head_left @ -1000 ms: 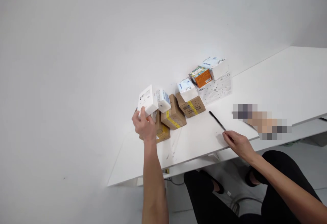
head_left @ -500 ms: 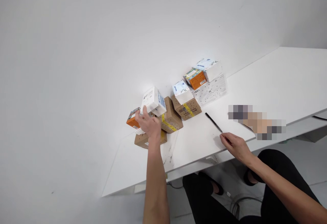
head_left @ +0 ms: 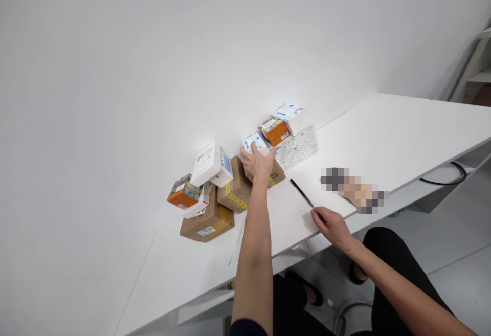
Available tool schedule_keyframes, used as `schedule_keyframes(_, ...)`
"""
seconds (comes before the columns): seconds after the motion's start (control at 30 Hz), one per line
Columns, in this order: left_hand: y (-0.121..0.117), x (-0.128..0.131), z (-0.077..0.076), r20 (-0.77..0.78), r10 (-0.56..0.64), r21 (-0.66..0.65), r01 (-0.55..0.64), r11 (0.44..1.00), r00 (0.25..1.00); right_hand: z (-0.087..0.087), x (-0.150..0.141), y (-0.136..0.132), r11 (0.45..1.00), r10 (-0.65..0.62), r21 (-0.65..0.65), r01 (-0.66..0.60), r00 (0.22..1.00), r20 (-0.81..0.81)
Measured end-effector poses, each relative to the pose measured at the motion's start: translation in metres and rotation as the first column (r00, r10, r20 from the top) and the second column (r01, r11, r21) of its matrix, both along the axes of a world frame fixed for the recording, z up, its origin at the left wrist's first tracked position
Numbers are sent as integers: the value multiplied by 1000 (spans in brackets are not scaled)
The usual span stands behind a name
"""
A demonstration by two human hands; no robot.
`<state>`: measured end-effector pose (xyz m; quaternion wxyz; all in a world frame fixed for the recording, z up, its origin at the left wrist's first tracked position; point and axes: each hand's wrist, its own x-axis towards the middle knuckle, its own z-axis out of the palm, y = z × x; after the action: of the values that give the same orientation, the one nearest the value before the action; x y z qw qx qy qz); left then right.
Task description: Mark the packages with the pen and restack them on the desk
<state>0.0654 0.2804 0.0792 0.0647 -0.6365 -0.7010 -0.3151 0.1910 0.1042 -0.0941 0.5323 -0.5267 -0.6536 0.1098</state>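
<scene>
My left hand (head_left: 259, 162) reaches across the white table (head_left: 383, 136) and closes round a small white and blue box (head_left: 251, 141) that sits on a brown cardboard box (head_left: 276, 175). To its left a white box (head_left: 209, 164) rests on another brown box (head_left: 236, 193), and an orange box (head_left: 181, 194) sits on a third brown box (head_left: 207, 221). My right hand (head_left: 333, 225) lies on the table's near edge, fingers curled loosely, its fingertips at the end of a black pen (head_left: 301, 193).
Further back stand an orange box (head_left: 274, 130) and a white and blue box (head_left: 293, 116) on a white patterned box (head_left: 299, 148), all against the white wall. A blurred object (head_left: 353, 190) lies right of the pen. A black cable (head_left: 445, 175) hangs off the table's right edge.
My left hand let go of the white box, which now rests on a brown box, and moved right to the small white and blue box. My right hand stayed by the pen.
</scene>
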Motion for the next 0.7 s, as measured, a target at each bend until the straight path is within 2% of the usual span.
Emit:
schedule_keyframes(0.1,8,0,0,87,36,-22,-34,999,996,0,-1,1,1000,0,0,0,1000,-10)
schedule_keyframes(0.2,1,-12,1,171,54,38,-61,997,984,0,-1,1,1000,5,6,-5,1000,-5)
schedule_keyframes(0.3,-21,-36,4,316,25,122,-66,990,949,-1,-1,0,1000,9,11,-9,1000,-7)
schedule_keyframes(0.4,-58,-67,-3,491,-30,196,-76,978,871,-1,0,0,1000,9,7,-9,1000,-6)
schedule_keyframes(0.47,-92,-88,-18,549,-126,262,-27,965,826,-1,1,0,1000,6,-1,-6,1000,-5)
schedule_keyframes(0.57,-150,-115,-53,526,-310,338,140,931,792,1,2,-1,1000,-1,-21,0,1000,-14)
schedule_keyframes(0.63,-185,-127,-80,404,-359,382,202,902,841,3,3,-2,1000,-6,-31,5,1000,-14)
schedule_keyframes(0.7,-212,-135,-105,264,-384,300,303,904,885,4,4,-4,999,-12,-39,12,1000,-2)
